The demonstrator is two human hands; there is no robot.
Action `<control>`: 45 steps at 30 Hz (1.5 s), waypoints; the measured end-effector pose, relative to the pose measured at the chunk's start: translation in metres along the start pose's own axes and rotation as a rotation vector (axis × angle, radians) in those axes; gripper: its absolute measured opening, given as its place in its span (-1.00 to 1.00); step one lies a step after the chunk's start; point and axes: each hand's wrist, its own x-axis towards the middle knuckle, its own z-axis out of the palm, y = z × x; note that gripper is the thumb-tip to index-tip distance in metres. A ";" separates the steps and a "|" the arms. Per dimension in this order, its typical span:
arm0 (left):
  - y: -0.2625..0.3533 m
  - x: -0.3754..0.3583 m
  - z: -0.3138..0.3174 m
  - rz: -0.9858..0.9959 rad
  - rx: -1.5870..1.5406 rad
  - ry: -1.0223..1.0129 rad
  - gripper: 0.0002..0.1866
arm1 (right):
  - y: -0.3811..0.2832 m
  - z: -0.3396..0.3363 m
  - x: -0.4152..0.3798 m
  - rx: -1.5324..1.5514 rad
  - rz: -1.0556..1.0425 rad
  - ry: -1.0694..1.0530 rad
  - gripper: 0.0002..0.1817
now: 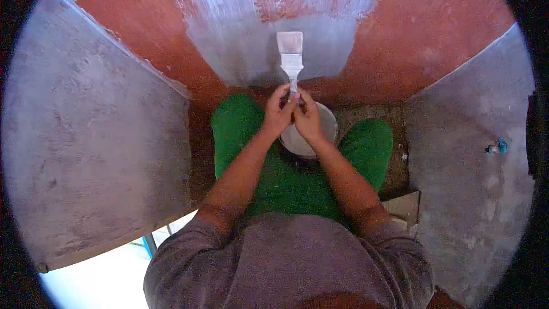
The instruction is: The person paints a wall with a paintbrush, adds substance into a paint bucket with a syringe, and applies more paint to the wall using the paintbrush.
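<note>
The left hand [278, 115] and the right hand [307, 119] are meeting in the middle, and their fingers are clenching together around the handle of a paintbrush [290, 57]. The brush is pointing up at the grey patch on the red wall [434, 40], just above a pale bucket [327, 123] between the green knees.

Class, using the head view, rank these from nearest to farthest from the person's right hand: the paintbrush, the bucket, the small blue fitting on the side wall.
1. Paintbrush: held in right hand
2. Bucket: just beneath
3. Blue fitting: far right wall
</note>
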 end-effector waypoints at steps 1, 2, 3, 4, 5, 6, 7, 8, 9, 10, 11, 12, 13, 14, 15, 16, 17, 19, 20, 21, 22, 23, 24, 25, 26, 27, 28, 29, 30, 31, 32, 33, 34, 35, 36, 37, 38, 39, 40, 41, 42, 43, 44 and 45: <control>0.003 0.002 0.002 0.057 0.022 0.007 -0.68 | -0.009 -0.005 0.006 -0.047 -0.049 -0.006 -0.69; 0.004 0.003 0.003 0.113 0.043 0.013 -0.67 | -0.014 -0.008 0.010 -0.094 -0.097 -0.013 -0.68; -0.006 0.007 0.003 0.065 -0.027 0.011 -0.67 | 0.001 -0.001 0.014 -0.047 -0.021 -0.030 -0.70; -0.022 0.012 0.000 0.012 -0.097 0.014 -0.67 | 0.020 0.012 0.021 0.000 0.058 -0.052 -0.71; -0.032 0.014 -0.002 -0.042 -0.168 0.017 -0.67 | 0.033 0.015 0.020 0.035 0.165 -0.078 -0.72; -0.041 0.014 -0.002 -0.119 -0.130 -0.010 -0.67 | 0.035 0.018 0.021 0.068 0.274 -0.099 -0.73; -0.048 0.015 -0.005 -0.191 -0.092 -0.038 -0.67 | 0.035 0.017 0.023 0.092 0.407 -0.124 -0.74; -0.053 0.016 -0.007 -0.261 -0.052 -0.065 -0.67 | 0.034 0.017 0.025 0.119 0.538 -0.148 -0.75; -0.059 0.015 -0.006 -0.335 -0.044 -0.096 -0.66 | 0.034 0.017 0.023 0.186 0.590 -0.126 -0.75; -0.065 0.014 -0.005 -0.407 -0.035 -0.126 -0.66 | 0.034 0.017 0.021 0.254 0.640 -0.104 -0.74; -0.071 0.015 -0.004 -0.480 -0.027 -0.156 -0.65 | 0.035 0.016 0.019 0.321 0.689 -0.082 -0.73; -0.069 0.014 -0.003 -0.481 0.025 -0.152 -0.65 | 0.042 0.015 0.019 0.270 0.723 -0.132 -0.72; -0.070 0.011 -0.002 -0.482 0.076 -0.148 -0.65 | 0.052 0.012 0.017 0.217 0.756 -0.182 -0.71; -0.073 0.011 -0.002 -0.458 0.109 -0.155 -0.65 | 0.062 0.010 0.016 0.163 0.788 -0.232 -0.70; -0.078 0.010 -0.001 -0.434 0.141 -0.162 -0.65 | 0.052 0.010 0.017 0.128 0.823 -0.219 -0.69; -0.098 0.007 -0.002 -0.389 0.155 -0.183 -0.65 | 0.030 0.009 0.019 0.092 0.862 -0.207 -0.68; -0.109 0.005 -0.003 -0.345 0.168 -0.203 -0.66 | 0.017 0.009 0.019 0.056 0.902 -0.194 -0.67; -0.103 0.001 -0.007 -0.334 0.234 -0.184 -0.65 | 0.030 0.012 0.015 0.002 0.801 -0.296 -0.66; -0.100 0.001 -0.010 -0.323 0.269 -0.174 -0.65 | 0.036 0.013 0.012 -0.002 0.788 -0.334 -0.66; -0.110 0.000 -0.013 -0.342 0.331 -0.236 -0.64 | 0.037 0.014 0.010 -0.006 0.773 -0.372 -0.66; -0.126 -0.002 -0.017 -0.359 0.392 -0.297 -0.63 | 0.024 0.013 0.012 0.010 0.800 -0.397 -0.67; -0.141 -0.003 -0.019 -0.376 0.452 -0.359 -0.63 | 0.015 0.012 0.014 0.024 0.826 -0.422 -0.68; -0.138 0.000 -0.018 -0.498 0.429 -0.389 -0.62 | 0.026 0.014 0.011 0.019 0.825 -0.444 -0.69; -0.127 0.005 -0.018 -0.620 0.405 -0.420 -0.61 | 0.049 0.017 0.005 0.013 0.825 -0.465 -0.70; -0.118 0.009 -0.016 -0.741 0.378 -0.450 -0.61 | 0.062 0.017 0.002 0.005 0.824 -0.486 -0.71; -0.114 0.010 -0.016 -0.714 0.320 -0.431 -0.61 | 0.054 0.015 0.006 0.026 0.865 -0.478 -0.73; -0.108 0.007 -0.014 -0.688 0.262 -0.412 -0.62 | 0.038 0.009 0.011 0.046 0.907 -0.472 -0.74; -0.102 0.005 -0.012 -0.646 0.217 -0.361 -0.63 | 0.026 0.006 0.016 0.068 0.948 -0.465 -0.75; -0.094 0.004 -0.010 -0.602 0.174 -0.312 -0.64 | 0.036 0.006 0.015 0.050 0.846 -0.451 -0.76; -0.085 0.003 -0.006 -0.541 0.143 -0.233 -0.66 | 0.047 0.007 0.015 0.031 0.744 -0.436 -0.77; -0.077 0.006 -0.006 -0.484 0.111 -0.179 -0.68 | 0.058 0.008 0.013 0.070 0.703 -0.395 -0.79; -0.070 0.007 -0.006 -0.425 0.081 -0.128 -0.70 | 0.060 0.009 0.013 0.108 0.661 -0.356 -0.80; -0.066 0.010 -0.006 -0.370 0.052 -0.101 -0.72 | 0.045 0.010 0.015 0.203 0.677 -0.293 -0.82; -0.063 0.011 -0.006 -0.318 0.021 -0.074 -0.73 | 0.031 0.011 0.016 0.296 0.693 -0.230 -0.83; -0.060 0.011 -0.008 -0.310 0.014 -0.099 -0.73 | 0.025 0.012 0.014 0.269 0.664 -0.222 -0.84; -0.056 0.012 -0.012 -0.301 0.007 -0.125 -0.72 | 0.018 0.014 0.013 0.241 0.634 -0.213 -0.84; -0.053 0.014 -0.015 -0.290 0.001 -0.151 -0.72 | 0.014 0.014 0.014 0.215 0.601 -0.204 -0.84; -0.046 0.015 -0.014 -0.266 -0.005 -0.134 -0.72 | 0.012 0.013 0.016 0.231 0.607 -0.221 -0.83; -0.038 0.016 -0.015 -0.242 -0.010 -0.117 -0.72 | 0.011 0.012 0.019 0.248 0.613 -0.237 -0.81; -0.033 0.019 -0.018 -0.217 -0.014 -0.106 -0.73 | 0.008 0.014 0.022 0.266 0.618 -0.249 -0.78; -0.033 0.021 -0.018 -0.176 -0.020 -0.108 -0.72 | 0.009 0.014 0.023 0.206 0.494 -0.214 -0.78; -0.032 0.023 -0.018 -0.135 -0.025 -0.110 -0.71 | 0.009 0.016 0.025 0.146 0.370 -0.180 -0.78; -0.032 0.026 -0.019 -0.095 -0.030 -0.111 -0.70 | 0.010 0.018 0.025 0.125 0.285 -0.159 -0.80; -0.032 0.026 -0.020 -0.086 -0.005 -0.114 -0.69 | 0.013 0.020 0.025 0.102 0.201 -0.136 -0.82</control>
